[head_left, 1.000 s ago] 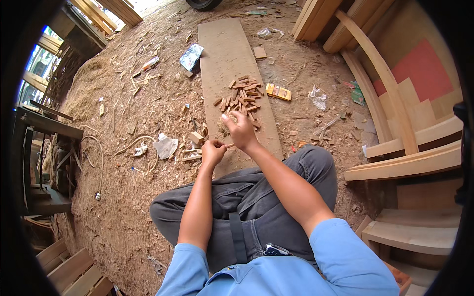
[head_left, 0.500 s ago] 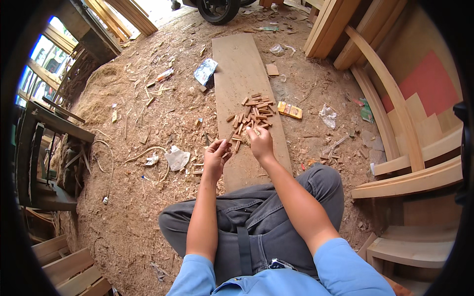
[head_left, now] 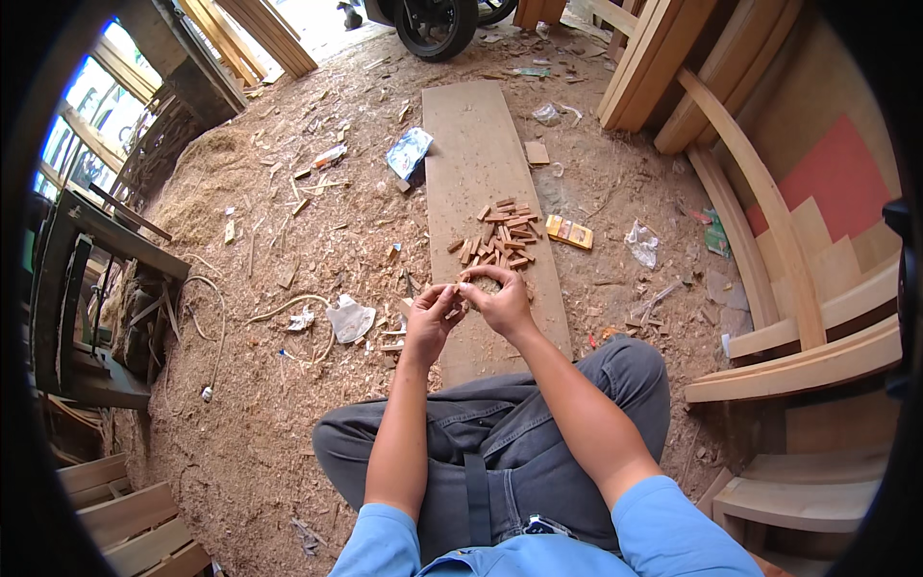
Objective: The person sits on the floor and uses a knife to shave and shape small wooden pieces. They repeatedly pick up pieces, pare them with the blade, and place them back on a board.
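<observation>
Head view: how are the hands?
Left hand (head_left: pixel 432 322) pinches a piece (head_left: pixel 460 288) nearer the lap than the pile (head_left: pixel 502 234); right hand (head_left: pixel 501 302) meets it, grip I can't tell
Best handling?
Steady it lightly, fingertips off the edges

Fingers mostly cover the small brown wooden piece (head_left: pixel 459 288) at the left hand (head_left: pixel 432 315); what the right hand (head_left: pixel 504 304) grips, I cannot tell. Dark grey trousers (head_left: pixel 385 439) hide the near end of the long brown board (head_left: pixel 469 139). The upper edge cuts the black wheel (head_left: pixel 436 31).
</observation>
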Motion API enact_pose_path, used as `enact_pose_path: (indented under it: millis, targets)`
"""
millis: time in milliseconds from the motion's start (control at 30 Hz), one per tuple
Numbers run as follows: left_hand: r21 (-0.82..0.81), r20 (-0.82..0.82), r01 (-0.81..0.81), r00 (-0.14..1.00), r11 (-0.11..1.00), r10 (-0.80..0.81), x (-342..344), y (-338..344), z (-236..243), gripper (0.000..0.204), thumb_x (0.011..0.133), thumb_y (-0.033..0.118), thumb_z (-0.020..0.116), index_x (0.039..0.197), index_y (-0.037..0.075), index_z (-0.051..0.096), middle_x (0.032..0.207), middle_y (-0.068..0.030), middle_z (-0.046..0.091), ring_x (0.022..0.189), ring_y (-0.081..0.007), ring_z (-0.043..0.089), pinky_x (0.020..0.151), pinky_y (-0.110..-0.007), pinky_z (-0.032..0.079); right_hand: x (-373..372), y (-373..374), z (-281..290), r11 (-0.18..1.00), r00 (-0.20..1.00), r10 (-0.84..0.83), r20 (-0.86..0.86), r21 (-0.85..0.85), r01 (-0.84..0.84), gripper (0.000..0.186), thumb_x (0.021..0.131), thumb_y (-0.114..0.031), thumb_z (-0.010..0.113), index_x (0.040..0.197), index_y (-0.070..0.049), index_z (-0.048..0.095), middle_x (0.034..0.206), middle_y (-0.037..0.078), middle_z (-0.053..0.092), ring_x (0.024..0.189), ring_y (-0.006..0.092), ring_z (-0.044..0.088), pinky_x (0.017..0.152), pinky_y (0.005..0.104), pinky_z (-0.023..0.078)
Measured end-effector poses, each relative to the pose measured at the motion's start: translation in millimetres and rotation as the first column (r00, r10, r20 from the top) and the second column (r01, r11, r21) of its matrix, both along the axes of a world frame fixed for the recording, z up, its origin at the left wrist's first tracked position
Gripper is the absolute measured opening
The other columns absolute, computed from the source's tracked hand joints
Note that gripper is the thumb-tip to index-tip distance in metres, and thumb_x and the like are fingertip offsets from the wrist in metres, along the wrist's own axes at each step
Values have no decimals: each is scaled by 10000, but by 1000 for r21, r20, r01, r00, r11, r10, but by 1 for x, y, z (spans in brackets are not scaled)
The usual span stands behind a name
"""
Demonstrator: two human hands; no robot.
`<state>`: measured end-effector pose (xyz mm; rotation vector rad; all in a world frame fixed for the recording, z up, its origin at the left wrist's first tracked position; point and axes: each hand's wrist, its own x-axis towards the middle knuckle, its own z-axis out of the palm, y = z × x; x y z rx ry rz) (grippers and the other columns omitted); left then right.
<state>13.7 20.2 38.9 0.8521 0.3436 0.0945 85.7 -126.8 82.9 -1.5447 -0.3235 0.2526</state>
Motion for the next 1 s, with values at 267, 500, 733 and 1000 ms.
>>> enact_pose_path:
  millis: [267, 500, 733, 1000]
  targets:
    - [12, 20, 7, 1000, 1000, -7, -1, -2, 4, 140, 970, 183, 651, 1098, 131, 670, 988, 22, 691, 880, -87, 646, 783, -292, 535, -6, 0, 8, 998, 998, 43, 56, 46, -46, 147, 815, -82, 760, 940, -8, 734, 919, 52, 724, 865, 111, 657, 791, 265, 525]
    - [69, 3, 9, 1000, 998, -9, -2, -5, 7, 131, 957, 204, 674, 1063, 128, 684, 985, 22, 693, 886, -80, 637, 772, -269, 521, -6, 1, 8, 1000, 989, -10, 146, 29, 6, 128, 806, -81, 766, 911, -13, 739, 888, 65, 723, 851, 141, 671, 797, 283, 526]
    - [217, -38, -67, 996, 974, 77, 0, -4, 6, 148, 954, 252, 680, 1026, 124, 699, 949, 12, 714, 862, -74, 633, 762, -249, 507, 1, -3, 12, 974, 929, -220, 297, 22, 223, 89, 790, -67, 753, 868, -25, 745, 814, 87, 712, 795, 213, 684, 746, 317, 526]
    - [304, -152, 48, 988, 952, -1, -1, -4, 3, 180, 945, 258, 693, 1039, 105, 699, 930, 2, 712, 803, -80, 636, 735, -244, 493, -1, -2, 0, 978, 981, -57, 188, -186, 93, 166, 789, -185, 762, 873, -47, 725, 895, 124, 732, 878, 252, 708, 803, 341, 537]
